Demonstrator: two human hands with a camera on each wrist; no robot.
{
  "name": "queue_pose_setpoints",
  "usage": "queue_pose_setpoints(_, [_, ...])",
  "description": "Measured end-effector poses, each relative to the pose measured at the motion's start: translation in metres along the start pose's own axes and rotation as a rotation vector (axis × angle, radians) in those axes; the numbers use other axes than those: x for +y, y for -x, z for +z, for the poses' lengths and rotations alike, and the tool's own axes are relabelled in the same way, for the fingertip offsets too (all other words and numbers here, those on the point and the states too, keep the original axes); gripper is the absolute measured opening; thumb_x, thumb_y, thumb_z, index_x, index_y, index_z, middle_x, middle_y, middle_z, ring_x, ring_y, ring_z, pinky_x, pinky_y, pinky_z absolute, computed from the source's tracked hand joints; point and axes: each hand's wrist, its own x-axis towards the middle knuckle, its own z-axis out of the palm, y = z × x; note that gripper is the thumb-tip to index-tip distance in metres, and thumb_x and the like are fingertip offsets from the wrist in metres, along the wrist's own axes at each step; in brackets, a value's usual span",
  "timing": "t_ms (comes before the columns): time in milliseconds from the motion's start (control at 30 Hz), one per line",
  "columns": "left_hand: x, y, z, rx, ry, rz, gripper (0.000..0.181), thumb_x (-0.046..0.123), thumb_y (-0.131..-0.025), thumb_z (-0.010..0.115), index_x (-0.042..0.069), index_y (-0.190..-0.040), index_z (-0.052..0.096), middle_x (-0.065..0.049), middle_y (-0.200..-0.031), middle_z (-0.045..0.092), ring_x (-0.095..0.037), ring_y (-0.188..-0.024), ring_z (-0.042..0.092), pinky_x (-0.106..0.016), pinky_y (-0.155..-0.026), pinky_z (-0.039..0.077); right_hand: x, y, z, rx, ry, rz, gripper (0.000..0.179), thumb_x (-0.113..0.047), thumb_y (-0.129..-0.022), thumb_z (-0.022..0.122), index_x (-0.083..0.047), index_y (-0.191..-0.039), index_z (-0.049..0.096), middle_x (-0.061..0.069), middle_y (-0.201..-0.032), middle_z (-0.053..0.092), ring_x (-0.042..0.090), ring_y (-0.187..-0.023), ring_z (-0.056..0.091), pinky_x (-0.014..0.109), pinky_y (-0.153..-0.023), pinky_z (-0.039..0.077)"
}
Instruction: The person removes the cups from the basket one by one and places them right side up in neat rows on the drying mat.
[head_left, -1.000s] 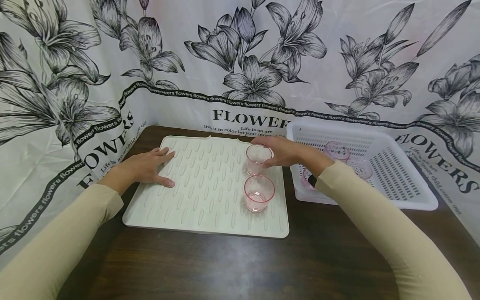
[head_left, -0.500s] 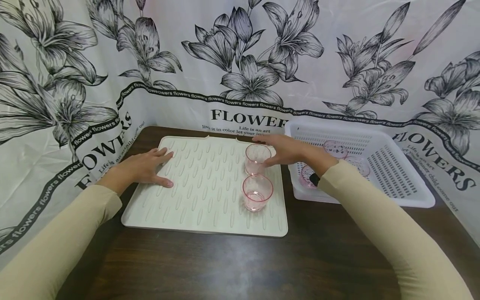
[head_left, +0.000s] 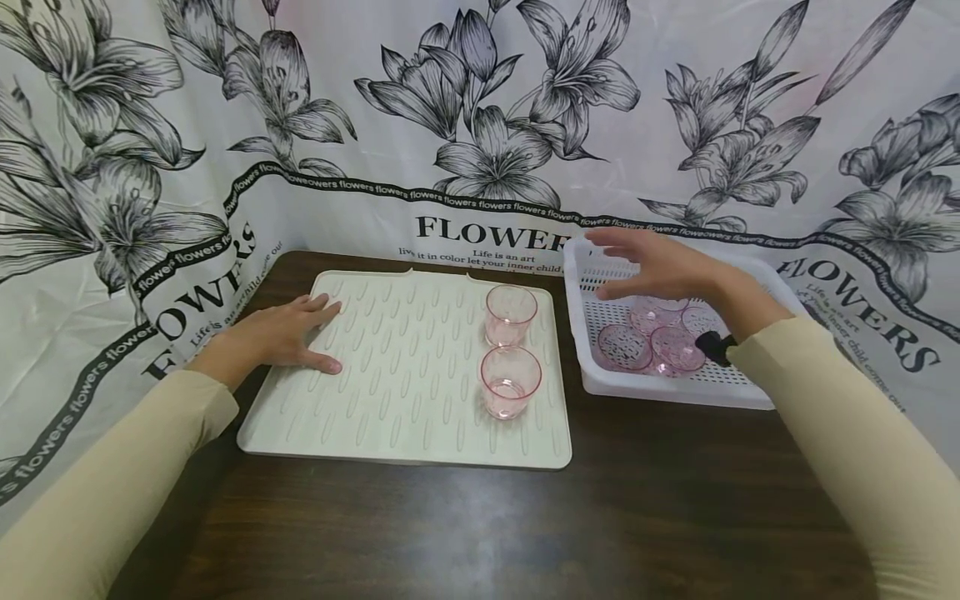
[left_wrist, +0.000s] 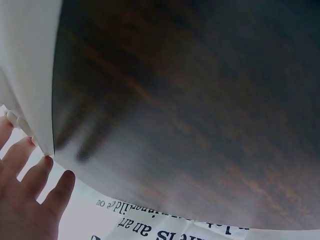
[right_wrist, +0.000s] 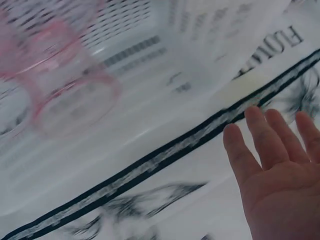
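Right hand [head_left: 663, 265] off glass [head_left: 510, 321], “FLOWER” [head_left: 491, 234] behind

2 clear, pink-tinted tumblers [head_left: 507, 402] with deeper pink rims stand upright, 1 behind the other, near the right edge of a flat, cream rectangular mat [head_left: 397, 367] patterned with slim ovals. Just beside it, apart, sits a white, perforated plastic basket [head_left: 667, 393] holding at least 4 similar pink tumblers [head_left: 678, 350], clustered together.
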Motion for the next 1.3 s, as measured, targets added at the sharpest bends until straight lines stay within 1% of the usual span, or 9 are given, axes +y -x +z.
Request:
queue_pose_setpoints(133, [-0.001,0.001,0.0,0.004,0.001,0.002,0.122,0.081,-0.07,0.065,0.003,-0.156,0.026,-0.03,-0.159,0.02,-0.054,-0.143,0.018,-0.071,-0.105,0.028,0.019,0.021,-0.01,0.017,0.002,0.048,0.089,-0.027,-0.087,0.079,-0.011,-0.157,0.028,0.015,-0.162,0.027,0.041,-0.146,0.028,0.067,-0.109,0.027])
queue_pose_setpoints(333, [-0.002,0.0,0.0,0.006,-0.001,0.004,0.122,0.081,-0.07,0.064,0.003,-0.156,0.027,-0.03,-0.159,0.02,-0.055,-0.143,0.018,-0.072,-0.104,0.028,0.053,0.047,-0.015,0.041,0.008,0.093,0.085,-0.023,-0.087,0.079,-0.003,-0.154,0.03,0.024,-0.159,0.028,0.048,-0.143,0.03,0.068,-0.108,0.027])
queue_pose_setpoints(500, [-0.002,0.0,0.001,0.009,-0.003,0.009,0.122,0.081,-0.07,0.065,0.002,-0.156,0.027,-0.03,-0.158,0.02,-0.055,-0.143,0.019,-0.072,-0.104,0.029,0.076,0.063,-0.015,0.034,0.015,0.151,0.087,-0.024,-0.087,0.079,0.0,-0.154,0.029,0.027,-0.158,0.027,0.051,-0.141,0.029,0.068,-0.107,0.027])
queue_pose_setpoints(700, [-0.002,0.0,0.001,0.009,-0.008,0.01,0.122,0.082,-0.07,0.064,0.003,-0.156,0.027,-0.03,-0.158,0.021,-0.055,-0.143,0.019,-0.072,-0.103,0.029,0.095,0.077,-0.011,0.0,0.02,0.177,0.089,-0.022,-0.085,0.08,0.005,-0.152,0.029,0.031,-0.156,0.027,0.053,-0.139,0.03,0.067,-0.107,0.028])
queue_pose_setpoints(867, [-0.002,-0.001,0.001,0.01,-0.011,0.011,0.122,0.082,-0.07,0.063,0.003,-0.156,0.027,-0.029,-0.159,0.02,-0.054,-0.143,0.019,-0.071,-0.104,0.029,0.108,0.086,-0.006,-0.018,-0.012,0.183,0.09,-0.018,-0.084,0.081,0.008,-0.151,0.028,0.033,-0.155,0.026,0.055,-0.138,0.03,0.067,-0.107,0.029])
queue_pose_setpoints(967, [-0.003,-0.002,0.002,0.008,-0.008,0.012,0.122,0.082,-0.07,0.064,0.003,-0.156,0.027,-0.029,-0.159,0.02,-0.054,-0.143,0.019,-0.071,-0.104,0.029,0.113,0.09,-0.004,-0.03,-0.028,0.176,0.091,-0.019,-0.084,0.081,0.009,-0.151,0.026,0.034,-0.155,0.026,0.056,-0.137,0.03,0.068,-0.106,0.029])
queue_pose_setpoints(1167, [-0.002,-0.001,0.002,0.008,-0.007,0.01,0.122,0.081,-0.07,0.064,0.003,-0.156,0.027,-0.03,-0.159,0.02,-0.054,-0.143,0.019,-0.071,-0.104,0.029,0.117,0.093,-0.002,-0.053,-0.051,0.179,0.095,-0.023,-0.083,0.082,0.012,-0.15,0.025,0.037,-0.154,0.023,0.058,-0.138,0.027,0.069,-0.107,0.027])
queue_pose_setpoints(1300, [-0.002,0.0,0.002,0.008,-0.004,0.012,0.122,0.081,-0.07,0.064,0.002,-0.156,0.027,-0.03,-0.159,0.02,-0.055,-0.143,0.019,-0.071,-0.104,0.029,0.118,0.093,-0.001,-0.061,-0.034,0.2,0.096,-0.025,-0.082,0.082,0.013,-0.149,0.026,0.038,-0.153,0.024,0.058,-0.138,0.026,0.068,-0.108,0.026])
